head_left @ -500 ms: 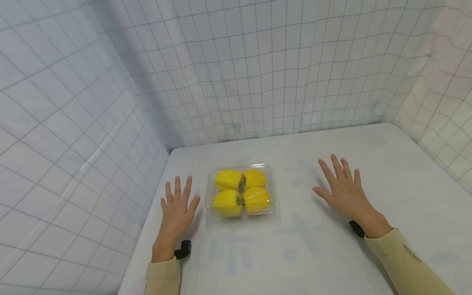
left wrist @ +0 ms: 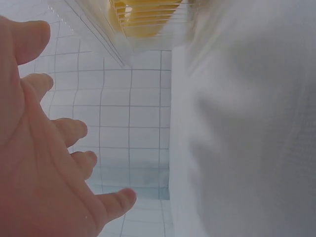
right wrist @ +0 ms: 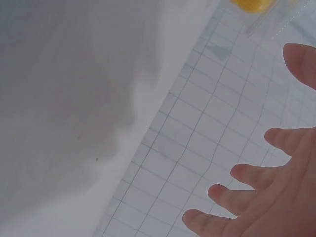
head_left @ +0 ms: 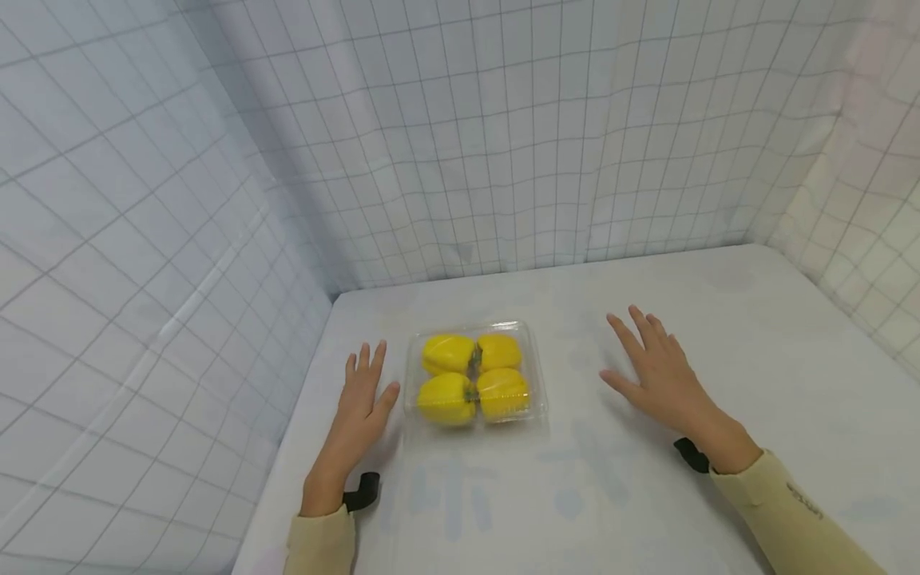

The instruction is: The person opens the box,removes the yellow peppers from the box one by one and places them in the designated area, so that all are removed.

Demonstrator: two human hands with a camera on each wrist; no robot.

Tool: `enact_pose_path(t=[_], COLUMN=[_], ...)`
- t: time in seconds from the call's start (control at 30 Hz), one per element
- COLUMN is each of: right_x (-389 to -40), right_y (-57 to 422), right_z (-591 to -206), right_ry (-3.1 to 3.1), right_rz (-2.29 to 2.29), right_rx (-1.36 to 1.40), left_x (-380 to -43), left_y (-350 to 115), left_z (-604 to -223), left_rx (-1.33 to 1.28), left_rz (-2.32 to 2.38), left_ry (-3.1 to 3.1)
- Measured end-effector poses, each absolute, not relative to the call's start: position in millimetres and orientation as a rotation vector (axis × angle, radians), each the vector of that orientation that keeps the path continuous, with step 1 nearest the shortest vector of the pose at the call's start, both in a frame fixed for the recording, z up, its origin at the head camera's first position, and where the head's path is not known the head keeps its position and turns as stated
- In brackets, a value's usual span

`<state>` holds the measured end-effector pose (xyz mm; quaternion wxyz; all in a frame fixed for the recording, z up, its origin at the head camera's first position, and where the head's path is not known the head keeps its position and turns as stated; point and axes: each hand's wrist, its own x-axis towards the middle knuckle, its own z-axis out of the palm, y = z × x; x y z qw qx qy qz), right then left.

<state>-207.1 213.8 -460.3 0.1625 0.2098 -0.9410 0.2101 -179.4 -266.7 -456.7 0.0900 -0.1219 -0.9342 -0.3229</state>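
Note:
A clear plastic box [head_left: 537, 375] stands on the white table, packed with several yellow bell peppers [head_left: 447, 399], their green stems turned toward the middle. My left hand [head_left: 359, 415] hovers just left of the box, fingers spread and the thumb pointing toward its side. On the other side my right hand [head_left: 664, 383] hangs above the table, fingers extended, with a wider gap to the box. Both hands hold nothing. In the left wrist view the box's ridged side [left wrist: 148, 15] shows at the top; in the right wrist view a yellow pepper [right wrist: 253, 4] peeks in at the top.
White cloth with a dark grid [head_left: 517, 144] hangs behind the table [head_left: 503, 511] and along both sides. The left cloth [head_left: 144, 319] runs close beside the left arm. Each wrist carries a small black mount [head_left: 365, 491].
My left hand has moved right, closer to the box, and turned inward. The right hand has shifted slightly left. The box has stayed in place on the table.

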Motion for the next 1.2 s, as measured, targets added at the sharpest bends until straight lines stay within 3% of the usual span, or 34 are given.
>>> enact_pose_path(t=[0.37, 1.2], right_x=[-194, -176], right_y=[181, 115], right_z=[-452, -457], right_ry=[-2.71, -2.719], right_rz=[0.788, 1.25], right_rx=[0.699, 1.01], left_x=[-174, -173], left_y=[-255, -239], left_z=[-454, -461], left_rx=[-0.476, -0.635], left_rz=[-1.234, -1.208], left_ry=[-2.739, -2.813])
